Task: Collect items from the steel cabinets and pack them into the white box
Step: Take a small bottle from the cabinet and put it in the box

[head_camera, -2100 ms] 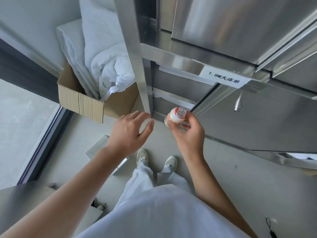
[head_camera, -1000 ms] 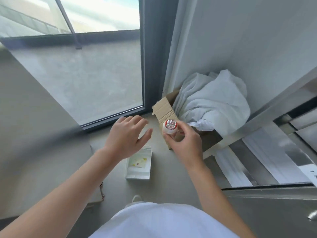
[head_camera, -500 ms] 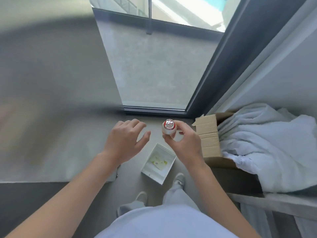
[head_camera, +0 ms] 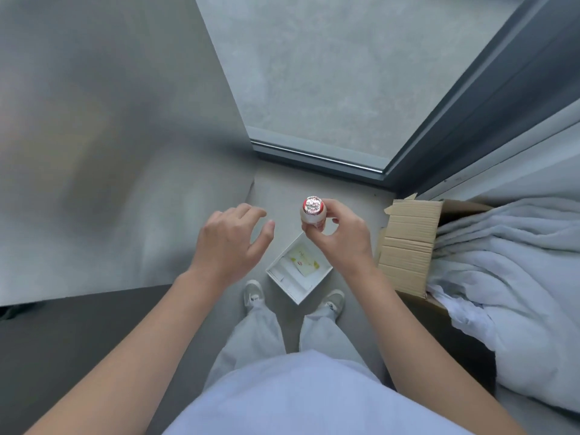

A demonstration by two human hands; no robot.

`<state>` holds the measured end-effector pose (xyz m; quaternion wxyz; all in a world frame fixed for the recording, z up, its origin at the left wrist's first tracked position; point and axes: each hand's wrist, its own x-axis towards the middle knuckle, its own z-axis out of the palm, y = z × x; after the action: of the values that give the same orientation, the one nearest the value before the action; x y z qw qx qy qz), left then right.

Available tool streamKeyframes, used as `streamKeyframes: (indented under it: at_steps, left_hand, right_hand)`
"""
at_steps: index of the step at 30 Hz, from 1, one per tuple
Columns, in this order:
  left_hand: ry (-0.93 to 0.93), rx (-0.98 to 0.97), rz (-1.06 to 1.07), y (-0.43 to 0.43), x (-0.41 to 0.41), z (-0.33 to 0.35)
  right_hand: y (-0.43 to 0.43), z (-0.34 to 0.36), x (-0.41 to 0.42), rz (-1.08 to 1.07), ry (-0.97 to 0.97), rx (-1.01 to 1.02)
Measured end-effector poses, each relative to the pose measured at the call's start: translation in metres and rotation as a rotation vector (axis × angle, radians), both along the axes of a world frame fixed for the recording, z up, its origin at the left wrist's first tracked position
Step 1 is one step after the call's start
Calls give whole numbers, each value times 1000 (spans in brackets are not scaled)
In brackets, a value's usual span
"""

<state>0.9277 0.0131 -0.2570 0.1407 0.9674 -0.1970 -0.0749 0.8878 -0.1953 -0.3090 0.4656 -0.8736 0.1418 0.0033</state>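
The right grip pinches a small white bottle by its lower body. Thumb and fingertips curl round it and the foil-capped top points up toward the camera, probably so it stays upright and can go down base first. The bottle is in the air, not yet packed. The white box lies on the floor directly below and slightly toward the person from this grip, open side up, between the two shoes. That puts it within easy reach of a straight drop. A pale printed card already lies inside it, below the grip's knuckles, and the rest of the box floor looks bare. The left grip hovers just beside the right one on its inner side. Its fingers are spread and loosely bent and hold nothing. It looks ready to steady the box or help, though that is a guess. On the right grip's outer side stands a brown cardboard carton, its flap raised and white linen spilling over its edge. Lowering the bottle calls for a bend or a crouch, because the box sits well below the grip.
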Motion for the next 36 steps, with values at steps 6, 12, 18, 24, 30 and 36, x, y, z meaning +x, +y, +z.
streamKeyframes:
  at_steps: [6,12,18,24,30,36]
  left_hand:
    - [99,-34,26,-1,20,-68]
    - [270,-28,-62,-10,47,-174]
    - [333,-15,-95,-9,58,-308]
    - [448,29,-108,15,31,-471]
    - [547,126,-169,37,5,-598]
    - [497,87,-135,36,17,-641]
  right_hand:
    - [-11,-52,10,-35,132,-18]
    - [-4,-137,23,-81,223,-3]
    - [12,-271,28,-180,297,54]
    - [27,-445,19,-266,397,103]
    - [42,-583,-18,-341,522,99]
    - [61,-644,-26,-395,581,116]
